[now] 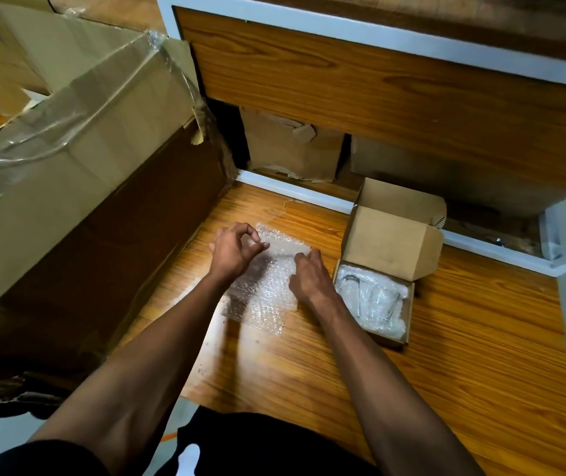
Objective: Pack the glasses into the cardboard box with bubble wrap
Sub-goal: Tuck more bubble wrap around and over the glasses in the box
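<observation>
On bubble wrap [261, 290]: left hand [231, 250] pinching, right hand [309, 276] pressing flat.

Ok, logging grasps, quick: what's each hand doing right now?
Left hand: pinches the far edge of the bubble wrap.
Right hand: fingers curled down on the wrap; a real grip cannot be told.

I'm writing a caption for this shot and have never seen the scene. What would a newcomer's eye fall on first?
First, the two bare forearms reaching to mid-frame, where the left hand and right hand work a clear sheet of bubble wrap on the orange wood-grain floor. Just right of them sits a small open brown cardboard box, lid up, holding a bubble-wrapped bundle. A large taped cardboard carton fills the left side.
</observation>
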`<state>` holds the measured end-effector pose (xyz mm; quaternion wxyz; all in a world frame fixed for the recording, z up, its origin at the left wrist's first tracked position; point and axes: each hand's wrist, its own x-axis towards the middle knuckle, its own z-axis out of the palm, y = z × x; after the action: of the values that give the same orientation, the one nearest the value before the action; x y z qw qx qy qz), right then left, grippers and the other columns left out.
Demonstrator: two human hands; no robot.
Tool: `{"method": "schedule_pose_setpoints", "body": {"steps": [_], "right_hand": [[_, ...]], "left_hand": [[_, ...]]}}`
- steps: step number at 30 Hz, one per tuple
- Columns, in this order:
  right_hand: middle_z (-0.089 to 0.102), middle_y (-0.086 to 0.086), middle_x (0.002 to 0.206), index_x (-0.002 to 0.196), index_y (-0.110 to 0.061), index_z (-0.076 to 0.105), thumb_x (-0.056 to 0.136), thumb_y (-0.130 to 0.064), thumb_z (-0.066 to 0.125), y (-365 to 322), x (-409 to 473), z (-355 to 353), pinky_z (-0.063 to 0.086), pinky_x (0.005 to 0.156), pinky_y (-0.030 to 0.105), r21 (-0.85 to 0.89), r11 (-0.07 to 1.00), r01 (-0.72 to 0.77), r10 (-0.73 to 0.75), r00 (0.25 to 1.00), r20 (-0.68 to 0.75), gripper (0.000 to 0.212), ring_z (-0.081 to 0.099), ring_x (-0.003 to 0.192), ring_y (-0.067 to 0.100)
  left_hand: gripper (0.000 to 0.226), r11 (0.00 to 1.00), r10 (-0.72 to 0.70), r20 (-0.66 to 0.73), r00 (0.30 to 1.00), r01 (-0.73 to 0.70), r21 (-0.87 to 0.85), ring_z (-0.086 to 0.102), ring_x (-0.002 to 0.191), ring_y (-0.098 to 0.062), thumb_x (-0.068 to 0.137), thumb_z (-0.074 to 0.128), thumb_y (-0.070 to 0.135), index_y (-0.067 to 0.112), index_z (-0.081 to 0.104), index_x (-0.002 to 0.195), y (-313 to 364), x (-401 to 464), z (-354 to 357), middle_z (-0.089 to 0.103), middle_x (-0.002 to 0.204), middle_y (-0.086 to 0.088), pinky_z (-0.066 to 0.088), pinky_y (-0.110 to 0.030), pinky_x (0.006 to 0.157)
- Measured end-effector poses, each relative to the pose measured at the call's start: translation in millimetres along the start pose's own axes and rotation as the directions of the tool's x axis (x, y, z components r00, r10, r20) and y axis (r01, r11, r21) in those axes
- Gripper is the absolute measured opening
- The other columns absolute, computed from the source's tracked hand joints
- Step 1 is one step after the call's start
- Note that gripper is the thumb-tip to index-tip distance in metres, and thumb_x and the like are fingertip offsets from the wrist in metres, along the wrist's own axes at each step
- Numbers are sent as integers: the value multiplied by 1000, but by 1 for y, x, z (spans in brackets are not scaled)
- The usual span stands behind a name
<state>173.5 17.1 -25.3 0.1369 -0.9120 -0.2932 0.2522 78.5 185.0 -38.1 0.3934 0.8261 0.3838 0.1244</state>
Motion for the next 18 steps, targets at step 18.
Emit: {"method": "schedule_pose_setpoints", "body": {"steps": [18], "right_hand": [[49,-5,109,106,-26,74,97,-46,69,34,-28,-73,42,79,31,126,947,294,-241,915,-324,23,49,102,13]], "left_hand": [[35,849,97,452,887,163,-502,73,100,-23,94,77,31,0,78,110,42,-26,-36,80,108,-11,56,-40,96]]}}
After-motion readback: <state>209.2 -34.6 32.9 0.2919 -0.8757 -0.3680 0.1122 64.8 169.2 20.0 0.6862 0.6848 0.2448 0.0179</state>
